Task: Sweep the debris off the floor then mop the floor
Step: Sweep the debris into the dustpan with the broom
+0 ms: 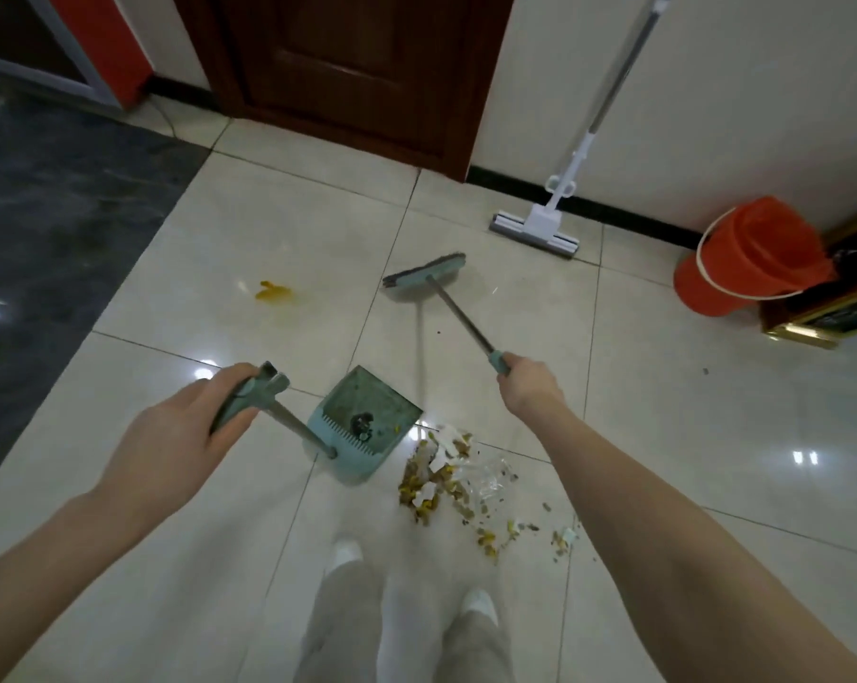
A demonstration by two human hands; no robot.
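A: Left grip [185,426]?
B: Curled tight round the handle of the teal plastic long-handled dustpan [367,416], down at the pale tiled floor [663,436].
A: Right grip [530,386]?
B: Wrapped round the teal broom with grey bristles [424,276], head out beyond the pan.
A: Debris?
B: Yellow-and-white scrap pile [446,480] just right of the pan; white sponge mop [535,229] leaning against the wall.

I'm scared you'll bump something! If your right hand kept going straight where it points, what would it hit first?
Probably the brown door; past the broom that right hand holds, only bare floor shows.
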